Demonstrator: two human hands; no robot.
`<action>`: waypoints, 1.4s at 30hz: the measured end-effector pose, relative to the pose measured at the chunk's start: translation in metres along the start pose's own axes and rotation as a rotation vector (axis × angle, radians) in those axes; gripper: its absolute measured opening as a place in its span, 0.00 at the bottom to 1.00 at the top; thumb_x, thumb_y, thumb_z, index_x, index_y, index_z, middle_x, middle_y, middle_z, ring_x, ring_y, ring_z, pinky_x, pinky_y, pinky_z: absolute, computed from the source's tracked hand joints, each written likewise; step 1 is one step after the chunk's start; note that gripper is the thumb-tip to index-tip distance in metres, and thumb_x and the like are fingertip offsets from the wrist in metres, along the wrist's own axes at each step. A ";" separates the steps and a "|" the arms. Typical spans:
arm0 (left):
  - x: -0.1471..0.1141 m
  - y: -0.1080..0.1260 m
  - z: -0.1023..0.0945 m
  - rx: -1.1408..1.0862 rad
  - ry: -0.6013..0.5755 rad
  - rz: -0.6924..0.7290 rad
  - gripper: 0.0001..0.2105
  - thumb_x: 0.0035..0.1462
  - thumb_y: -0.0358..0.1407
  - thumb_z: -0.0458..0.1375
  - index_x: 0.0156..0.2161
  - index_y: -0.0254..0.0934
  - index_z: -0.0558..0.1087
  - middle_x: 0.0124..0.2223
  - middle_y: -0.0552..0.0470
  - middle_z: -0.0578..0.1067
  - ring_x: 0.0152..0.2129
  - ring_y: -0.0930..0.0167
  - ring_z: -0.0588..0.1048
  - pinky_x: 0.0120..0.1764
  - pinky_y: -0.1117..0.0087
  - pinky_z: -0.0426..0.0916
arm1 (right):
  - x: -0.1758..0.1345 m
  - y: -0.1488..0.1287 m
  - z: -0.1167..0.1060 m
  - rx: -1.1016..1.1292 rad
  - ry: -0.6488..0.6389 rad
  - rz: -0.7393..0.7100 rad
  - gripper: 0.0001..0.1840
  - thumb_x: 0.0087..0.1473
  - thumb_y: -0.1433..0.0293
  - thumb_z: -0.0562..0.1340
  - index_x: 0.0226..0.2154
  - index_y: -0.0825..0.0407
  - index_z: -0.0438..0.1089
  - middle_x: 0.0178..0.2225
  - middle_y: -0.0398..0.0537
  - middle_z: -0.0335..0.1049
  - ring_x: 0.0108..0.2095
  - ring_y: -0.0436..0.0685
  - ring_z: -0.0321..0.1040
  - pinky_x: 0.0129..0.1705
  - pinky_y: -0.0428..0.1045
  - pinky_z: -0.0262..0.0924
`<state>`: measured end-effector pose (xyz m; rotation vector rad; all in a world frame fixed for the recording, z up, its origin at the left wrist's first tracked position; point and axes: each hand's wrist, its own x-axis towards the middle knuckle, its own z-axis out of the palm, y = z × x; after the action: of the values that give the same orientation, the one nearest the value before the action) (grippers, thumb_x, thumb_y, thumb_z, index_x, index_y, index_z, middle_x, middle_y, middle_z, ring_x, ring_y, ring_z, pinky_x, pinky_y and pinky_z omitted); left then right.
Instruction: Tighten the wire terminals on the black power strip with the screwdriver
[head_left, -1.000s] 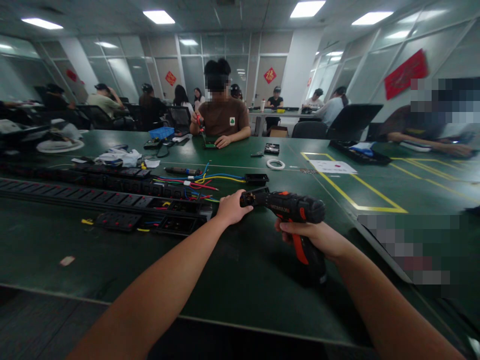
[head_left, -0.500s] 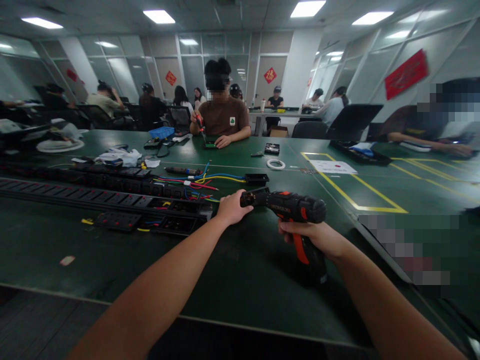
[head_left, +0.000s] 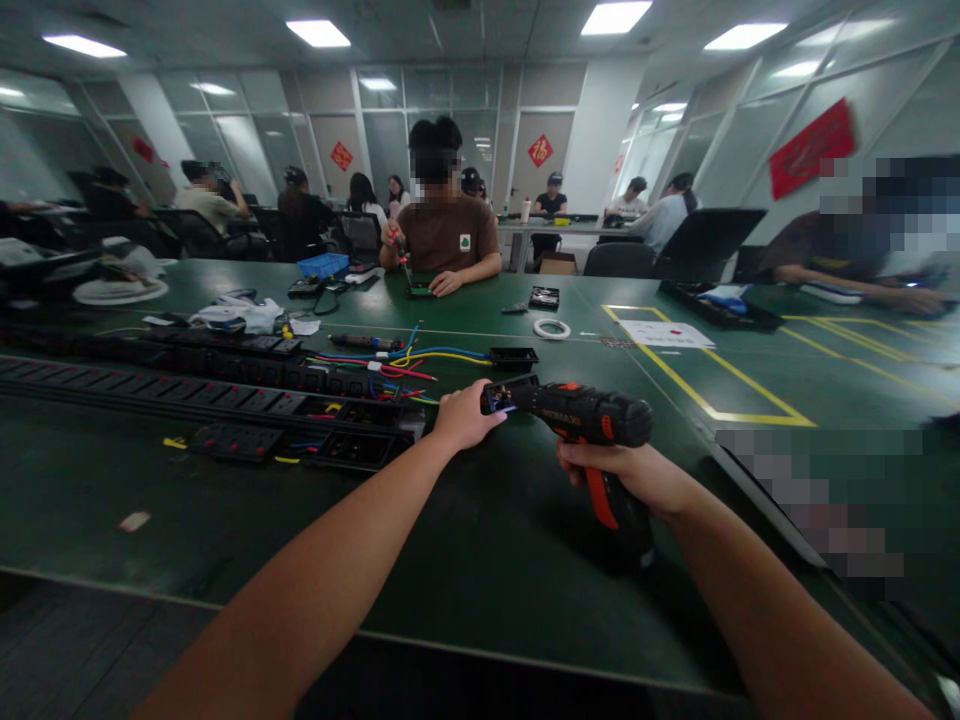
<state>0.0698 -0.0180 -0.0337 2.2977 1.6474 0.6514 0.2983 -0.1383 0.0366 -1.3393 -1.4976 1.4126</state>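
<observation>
My right hand (head_left: 622,468) is wrapped round the handle of a black and orange cordless drill (head_left: 592,412), which points left. My left hand (head_left: 471,415) grips a small black plastic housing (head_left: 501,396) with metal parts inside. The drill's tip is at this housing, and the exact contact is hidden. Bluish light falls on the inside of the housing. Just behind it lies a second black box (head_left: 514,357) with blue and yellow wires (head_left: 450,352) running into it. To the left, long black power strips (head_left: 225,392) with rows of sockets lie on the table.
A loose socket panel (head_left: 236,442) lies in front of the strips. Beyond are a black screwdriver-like tool (head_left: 366,342), a white tape ring (head_left: 551,329) and a blue basket (head_left: 323,265). A co-worker (head_left: 450,235) sits opposite. Yellow tape (head_left: 750,415) marks the right side of the green table (head_left: 420,600).
A bluish light now shines on the inside of the housing, which was dark before. Both hands and the drill have stayed in nearly the same place.
</observation>
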 end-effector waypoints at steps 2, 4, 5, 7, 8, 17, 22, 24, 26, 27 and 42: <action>0.000 0.000 0.000 0.007 0.000 -0.004 0.28 0.59 0.49 0.64 0.62 0.43 0.68 0.56 0.45 0.79 0.52 0.55 0.77 0.55 0.56 0.67 | 0.000 -0.001 0.001 -0.002 -0.005 -0.001 0.20 0.42 0.53 0.76 0.27 0.51 0.75 0.24 0.44 0.71 0.27 0.56 0.68 0.33 0.52 0.61; 0.000 0.000 0.000 0.008 0.001 -0.004 0.28 0.59 0.49 0.63 0.62 0.43 0.68 0.56 0.46 0.79 0.52 0.55 0.77 0.55 0.56 0.67 | 0.000 -0.001 0.001 -0.001 -0.011 0.000 0.20 0.42 0.53 0.76 0.27 0.51 0.74 0.24 0.44 0.71 0.27 0.56 0.68 0.33 0.52 0.61; 0.000 0.000 0.001 0.007 0.002 -0.004 0.28 0.59 0.49 0.63 0.62 0.43 0.68 0.56 0.46 0.79 0.52 0.55 0.77 0.55 0.56 0.67 | 0.000 -0.001 0.001 0.001 -0.013 0.001 0.20 0.42 0.53 0.75 0.27 0.51 0.74 0.24 0.44 0.72 0.27 0.56 0.68 0.33 0.52 0.61; 0.001 0.000 0.001 0.001 0.003 -0.003 0.28 0.60 0.50 0.63 0.61 0.43 0.69 0.56 0.45 0.79 0.53 0.55 0.77 0.56 0.56 0.66 | 0.001 0.001 0.000 0.005 -0.019 0.002 0.20 0.43 0.53 0.75 0.28 0.51 0.75 0.25 0.44 0.72 0.27 0.56 0.68 0.33 0.52 0.61; 0.001 -0.001 0.001 0.001 0.003 -0.003 0.28 0.60 0.50 0.63 0.61 0.42 0.69 0.57 0.45 0.79 0.53 0.55 0.77 0.56 0.55 0.66 | 0.001 0.002 -0.001 0.007 -0.021 0.000 0.20 0.43 0.53 0.75 0.28 0.51 0.75 0.25 0.44 0.72 0.27 0.57 0.68 0.33 0.52 0.61; 0.001 -0.002 0.001 0.009 -0.015 -0.002 0.28 0.60 0.50 0.62 0.62 0.40 0.69 0.58 0.43 0.78 0.54 0.54 0.76 0.57 0.55 0.66 | 0.002 0.004 -0.003 -0.012 -0.034 -0.018 0.20 0.45 0.53 0.74 0.29 0.52 0.75 0.25 0.44 0.72 0.27 0.56 0.68 0.34 0.52 0.62; 0.002 -0.002 0.002 0.010 -0.011 -0.004 0.29 0.60 0.51 0.62 0.62 0.40 0.68 0.58 0.43 0.78 0.54 0.54 0.76 0.57 0.56 0.66 | 0.001 0.002 -0.002 -0.009 -0.026 -0.008 0.20 0.45 0.53 0.75 0.30 0.52 0.75 0.25 0.44 0.72 0.28 0.56 0.69 0.33 0.52 0.61; 0.002 -0.003 0.002 0.006 -0.010 0.002 0.29 0.60 0.51 0.62 0.62 0.40 0.68 0.58 0.43 0.78 0.54 0.54 0.76 0.57 0.56 0.66 | 0.002 0.003 -0.002 -0.003 -0.031 -0.006 0.20 0.45 0.53 0.75 0.30 0.52 0.75 0.26 0.44 0.72 0.28 0.56 0.69 0.33 0.52 0.62; 0.002 -0.003 0.003 0.008 -0.005 0.001 0.29 0.60 0.51 0.62 0.63 0.41 0.68 0.58 0.43 0.78 0.54 0.55 0.76 0.56 0.56 0.66 | 0.003 0.004 -0.003 -0.003 -0.031 -0.011 0.21 0.45 0.54 0.75 0.30 0.52 0.75 0.26 0.44 0.72 0.28 0.56 0.68 0.33 0.51 0.62; 0.002 -0.003 0.003 0.011 -0.002 0.000 0.29 0.60 0.51 0.63 0.63 0.41 0.67 0.58 0.44 0.78 0.54 0.55 0.76 0.56 0.56 0.66 | 0.003 0.005 -0.003 -0.008 -0.029 -0.016 0.21 0.45 0.54 0.75 0.30 0.52 0.75 0.26 0.43 0.72 0.27 0.55 0.68 0.33 0.51 0.61; 0.001 -0.001 0.001 -0.012 -0.001 -0.006 0.28 0.60 0.50 0.64 0.62 0.41 0.68 0.57 0.44 0.79 0.54 0.54 0.76 0.56 0.55 0.66 | 0.002 0.005 -0.002 0.062 -0.023 -0.008 0.23 0.42 0.53 0.77 0.33 0.52 0.78 0.30 0.47 0.75 0.30 0.56 0.70 0.34 0.51 0.63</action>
<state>0.0694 -0.0172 -0.0345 2.2834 1.6454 0.6560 0.3011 -0.1361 0.0318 -1.2821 -1.4611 1.4621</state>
